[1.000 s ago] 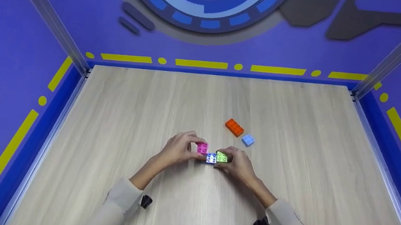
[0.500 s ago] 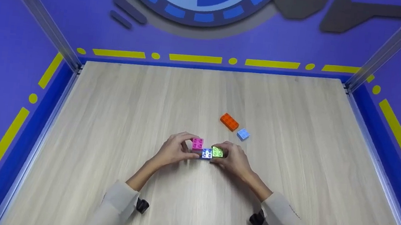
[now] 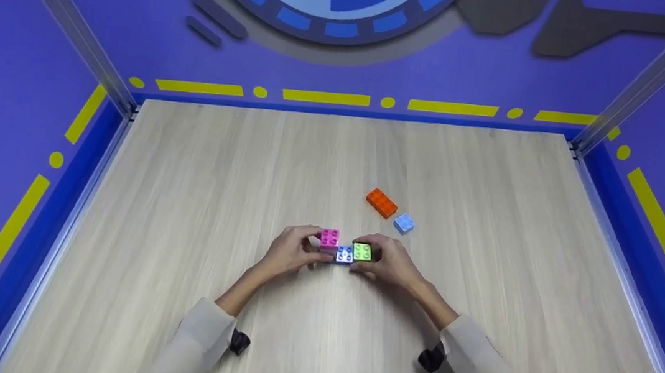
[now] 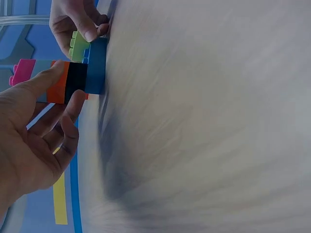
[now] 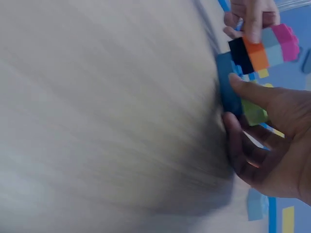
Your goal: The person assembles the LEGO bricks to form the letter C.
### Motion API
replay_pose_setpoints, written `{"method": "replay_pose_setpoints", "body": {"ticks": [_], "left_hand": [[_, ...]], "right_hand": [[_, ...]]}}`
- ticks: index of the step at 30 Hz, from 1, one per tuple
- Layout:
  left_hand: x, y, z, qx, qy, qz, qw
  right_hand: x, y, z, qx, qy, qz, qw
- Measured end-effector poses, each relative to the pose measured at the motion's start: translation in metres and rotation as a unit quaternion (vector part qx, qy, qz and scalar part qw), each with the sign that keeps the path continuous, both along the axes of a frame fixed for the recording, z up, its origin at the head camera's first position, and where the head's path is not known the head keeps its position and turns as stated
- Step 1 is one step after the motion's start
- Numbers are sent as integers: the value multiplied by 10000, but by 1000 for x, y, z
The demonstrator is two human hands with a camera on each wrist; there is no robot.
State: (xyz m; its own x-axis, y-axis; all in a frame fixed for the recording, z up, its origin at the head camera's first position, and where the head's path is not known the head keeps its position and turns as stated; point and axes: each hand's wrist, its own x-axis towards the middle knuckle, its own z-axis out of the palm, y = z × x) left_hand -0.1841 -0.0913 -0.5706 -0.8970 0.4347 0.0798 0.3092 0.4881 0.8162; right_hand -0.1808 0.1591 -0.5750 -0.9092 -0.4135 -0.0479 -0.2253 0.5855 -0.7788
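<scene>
A blue base brick (image 4: 96, 66) lies on the table. On one end of it stands a stack of black (image 4: 76, 76), orange (image 4: 58, 83), grey-blue (image 5: 274, 48) and pink (image 3: 329, 239) bricks; on the other end is a green brick (image 3: 362, 252). My left hand (image 3: 290, 249) grips the stack between thumb and fingers, around its orange and black layers. My right hand (image 3: 392, 263) pinches the green end, its thumb and fingers reaching down to the blue base. Blue studs (image 3: 344, 254) show between the stack and the green brick.
Beyond the hands, an orange brick (image 3: 381, 203) and a light blue brick (image 3: 404, 223) lie close together on the wooden table (image 3: 216, 161). Purple-blue walls (image 3: 333, 74) with yellow marks enclose its back and sides.
The head view has shifted slightly. Both hands keep hold of the joined bricks, and the pink-topped stack looks a little more upright than a second ago.
</scene>
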Motion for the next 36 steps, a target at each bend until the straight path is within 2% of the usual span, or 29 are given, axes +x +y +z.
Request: {"method": "replay_pose_setpoints", "body": {"ticks": [6,10,14,18,24,29,33,36], "left_hand": [[0,2,0,-175,-175,39,9997],[0,4,0,-265,-348,49,9990],[-1,6,2,-232,-516,37,9984],[-2,3,2,-232,-574,39,9981],[-2,-5,3,-272,-593,105,9978],[-4,-3,5,-249,-742,109,9969],[-5,-1,6,-177,-824,90,9964],[-6,0,7,-174,-843,76,9963]], "right_hand": [[-12,21,15,-43,-246,863,9960],[-21,36,25,-153,-80,1057,9943],[-30,47,33,-122,116,782,9968],[-41,48,37,-303,302,377,9984],[-58,40,31,-515,728,-203,9958],[-68,39,21,-603,945,-557,9921],[-73,38,13,-316,1238,-756,9889],[-73,37,8,128,1316,-956,9866]]}}
